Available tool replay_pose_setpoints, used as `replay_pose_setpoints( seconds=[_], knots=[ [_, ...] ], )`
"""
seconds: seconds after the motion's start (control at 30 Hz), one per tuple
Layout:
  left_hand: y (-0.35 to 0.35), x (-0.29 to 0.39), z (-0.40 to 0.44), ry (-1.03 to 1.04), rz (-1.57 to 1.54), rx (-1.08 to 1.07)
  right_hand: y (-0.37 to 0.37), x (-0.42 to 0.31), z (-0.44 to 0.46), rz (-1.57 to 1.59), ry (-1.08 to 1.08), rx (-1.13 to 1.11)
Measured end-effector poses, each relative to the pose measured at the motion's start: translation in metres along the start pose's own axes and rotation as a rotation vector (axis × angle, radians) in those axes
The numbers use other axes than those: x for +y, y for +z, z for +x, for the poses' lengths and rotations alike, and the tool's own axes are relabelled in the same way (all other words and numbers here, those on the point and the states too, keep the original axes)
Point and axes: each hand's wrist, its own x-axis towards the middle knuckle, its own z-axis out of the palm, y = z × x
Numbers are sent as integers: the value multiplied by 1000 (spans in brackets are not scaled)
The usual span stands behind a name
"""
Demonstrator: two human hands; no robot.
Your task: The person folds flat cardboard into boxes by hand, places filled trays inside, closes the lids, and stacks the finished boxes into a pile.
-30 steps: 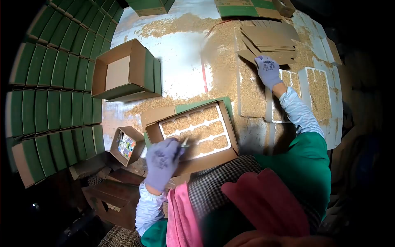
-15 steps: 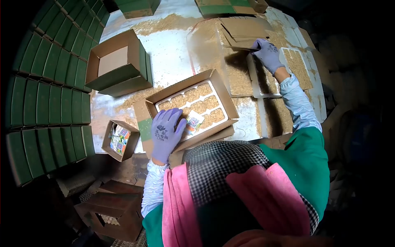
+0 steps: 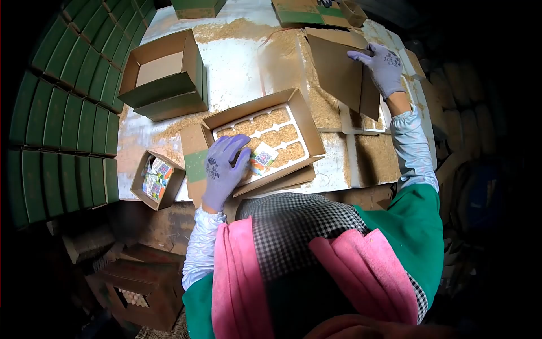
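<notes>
My left hand [image 3: 222,172], in a lavender glove, rests over the near left side of an open cardboard box [image 3: 309,133]. Its fingers are slightly bent, with the thumb apart and nothing visible between them. Inside the box lies a white tray [image 3: 258,133] whose compartments are filled with golden chaff-like flakes [image 3: 276,137]. A printed card [image 3: 263,155] lies on the tray beside my left thumb. At the right, my right hand [image 3: 381,66], in a matching glove, grips the upper edge of a flat brown cardboard sheet [image 3: 337,70], which is tilted over other flake-filled trays [image 3: 375,158].
Green boxes [image 3: 62,124] are stacked along the left. Nested open boxes [image 3: 169,85] stand at the back left, and a small box of printed cards [image 3: 158,179] sits nearer. Loose flakes [image 3: 237,29] cover parts of the white table [image 3: 226,62]. A dark-gloved hand [image 3: 324,3] shows at the far edge.
My right hand has moved slightly right and tipped the cardboard sheet up from lying nearly flat. My left hand stays at the box, with its fingers more bent. The whole view has shifted a little.
</notes>
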Motion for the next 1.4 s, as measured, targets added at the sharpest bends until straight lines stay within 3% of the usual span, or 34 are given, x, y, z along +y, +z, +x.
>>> replay_pose_setpoints(
  seconds=[0.03, 0.1, 0.17, 0.23, 0.3, 0.33, 0.37, 0.43, 0.47, 0.5, 0.57, 0.6, 0.63, 0.7, 0.77, 0.8, 0.83, 0.9, 0.93, 0.97, 1.03, 1.07, 1.1, 1.13, 1.17, 1.2, 1.23, 1.3, 1.33, 1.37, 1.4],
  knots=[
    [1, -1, 0, 0, 2, 2, -13, 3, 1, -20, 74, -23],
    [3, 0, 2, -8, -4, 4, 13, 69, 32, -10, 0, 264],
    [4, 3, 4, -30, -18, 6, -16, 101, 32, 47, 119, 279],
    [7, 2, 3, -67, -63, 34, -17, 166, 31, 742, 249, 191],
    [8, 3, 1, -120, -140, 89, -44, 130, -25, 1137, 378, 145],
    [5, 5, -2, -196, -182, 45, -30, 122, -45, 1291, 288, 85],
    [4, 6, -3, -204, -169, 152, -16, 114, -63, 1448, 190, 23],
    [2, 8, -5, -212, -130, 370, -7, 18, -112, 1474, 119, -59],
    [-3, 7, -8, -267, -206, 418, 7, -15, -134, 1264, 147, -200],
    [-8, 3, -8, -215, -185, 501, 41, -34, -150, 1033, -33, -216],
    [-24, 7, -5, -109, -24, 424, 91, -62, -171, 608, -365, -218],
    [-35, 17, 7, -15, 130, 239, 103, -74, -175, 420, -528, -215],
    [-41, 33, 22, 2, 192, -73, 106, -77, -174, 291, -492, -384],
    [-8, 11, 3, 151, 510, -409, 111, -90, -164, 26, -491, -623],
    [25, 10, 18, -87, 1106, -1133, 128, -107, -143, -239, -558, -763],
    [25, 11, 24, -77, 1034, -1161, 131, -109, -141, -252, -617, -748],
    [17, 13, 25, -40, 827, -970, 133, -112, -138, -265, -676, -732],
    [-12, 8, 26, 28, 420, -572, 87, -101, -125, 38, -687, -669],
    [-33, 8, 27, 77, 416, -337, 65, -87, -120, 275, -490, -555],
    [-58, 4, 22, 1, 516, -254, 52, -73, -112, 478, -308, -384],
    [-57, -48, -20, -463, -12, -132, 69, -46, -93, 342, -264, -539],
    [-50, -57, -23, -844, -460, -354, 118, -40, -95, 561, -508, -591],
    [-22, -85, -40, -864, -593, -399, 129, -58, -104, 745, -525, -881],
    [-12, -56, -22, -797, -526, -392, 144, -74, -117, 535, -674, -787],
    [19, -53, -21, -840, -484, -214, 152, -86, -125, 328, -817, -676],
    [39, -54, -25, -816, -419, -57, 150, -84, -116, 371, -717, -806],
    [50, -63, -33, -773, -364, 51, 162, -73, -114, 385, -634, -612],
    [43, -65, -37, -741, -388, 68, 214, -49, -126, 415, -475, -236],
    [39, -72, -39, -740, -463, 71, 241, -51, -131, 436, -392, -571],
    [34, -81, -44, -735, -537, 70, 214, -69, -137, 1033, -247, -835],
    [29, -87, -46, -726, -613, 71, 195, -82, -143, 1166, -187, -797]
  ],
)
